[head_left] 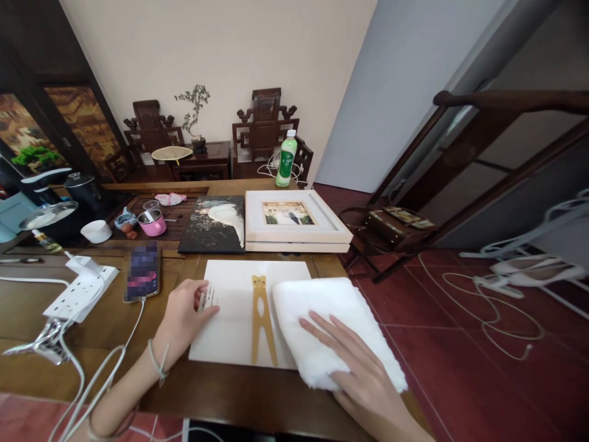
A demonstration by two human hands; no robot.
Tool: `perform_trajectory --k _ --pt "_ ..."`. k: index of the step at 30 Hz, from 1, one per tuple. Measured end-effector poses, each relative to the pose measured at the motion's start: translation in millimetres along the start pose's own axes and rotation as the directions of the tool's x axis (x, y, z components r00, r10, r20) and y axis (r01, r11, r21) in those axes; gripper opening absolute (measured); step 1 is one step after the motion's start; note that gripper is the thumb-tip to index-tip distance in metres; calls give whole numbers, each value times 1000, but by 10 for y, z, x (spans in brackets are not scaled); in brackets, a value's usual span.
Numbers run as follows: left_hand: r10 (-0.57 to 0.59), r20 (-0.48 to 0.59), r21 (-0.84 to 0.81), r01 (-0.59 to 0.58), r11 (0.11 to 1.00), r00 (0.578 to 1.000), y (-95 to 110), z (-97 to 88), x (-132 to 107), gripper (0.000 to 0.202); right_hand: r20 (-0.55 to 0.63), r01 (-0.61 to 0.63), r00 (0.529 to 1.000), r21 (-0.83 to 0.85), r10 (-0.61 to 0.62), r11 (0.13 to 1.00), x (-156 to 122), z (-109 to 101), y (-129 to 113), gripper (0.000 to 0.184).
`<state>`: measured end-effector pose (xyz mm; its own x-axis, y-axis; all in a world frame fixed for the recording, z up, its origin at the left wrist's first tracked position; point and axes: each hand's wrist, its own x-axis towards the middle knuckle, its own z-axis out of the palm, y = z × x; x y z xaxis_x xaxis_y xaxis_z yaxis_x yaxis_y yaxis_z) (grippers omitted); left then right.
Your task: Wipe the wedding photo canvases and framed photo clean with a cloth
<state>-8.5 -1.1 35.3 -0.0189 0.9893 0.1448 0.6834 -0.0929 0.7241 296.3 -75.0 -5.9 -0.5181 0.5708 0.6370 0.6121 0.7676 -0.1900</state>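
Note:
A flat white panel (pixel 230 344) lies on the wooden table in front of me, with a small printed label near its left edge. On its middle rests a yellow, fork-shaped stand leg (pixel 263 319), its two prongs toward me. My left hand (pixel 184 310) holds the panel's left edge, fingers curled and thumb lying on the surface. A folded white fluffy towel (pixel 317 294) covers the right part of the panel and hangs past its right side. My right hand (pixel 354 365) lies flat on this towel, fingers stretched out.
Beyond the panel are a dark-backed picture (pixel 214 224) and white framed pictures (pixel 299 236), stacked. A green bottle (pixel 286 159) stands behind. To the left are a charging phone (pixel 142 270), a power strip (pixel 80 291), loose cables, a pink cup (pixel 151 223) and a white cup (pixel 96 231).

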Motion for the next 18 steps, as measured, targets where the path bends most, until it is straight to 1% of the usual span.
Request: perform_trajectory --k 2,4,6,7,10,13,15,18 --pt "97 12 114 -98 989 995 -14 61 -52 36 -2 22 1000 -25 -22 999 4 12 0 29" --pt "200 21 231 -199 952 980 -51 138 -98 35 -11 40 999 -46 -41 998 -2 20 -1 29" --pt "290 63 306 -296 905 955 -106 211 -134 35 -9 52 999 -53 -52 997 -11 15 -1 28" --pt "318 103 324 -334 885 943 -134 241 -150 36 0 56 998 -54 -56 997 -11 7 2 28" --pt "348 213 334 -403 852 913 -192 291 -187 43 49 36 998 -64 -33 997 28 -36 54 28" --pt "357 271 311 -432 846 894 -207 291 -201 48 116 -3 993 -92 14 996 152 -58 204 29" --pt "352 278 297 -428 853 894 -215 279 -197 48 179 0 984 -104 19 995 268 -33 340 30" --pt "342 259 269 -407 873 904 -245 268 -186 47 272 21 962 -105 8 994 437 53 508 31"
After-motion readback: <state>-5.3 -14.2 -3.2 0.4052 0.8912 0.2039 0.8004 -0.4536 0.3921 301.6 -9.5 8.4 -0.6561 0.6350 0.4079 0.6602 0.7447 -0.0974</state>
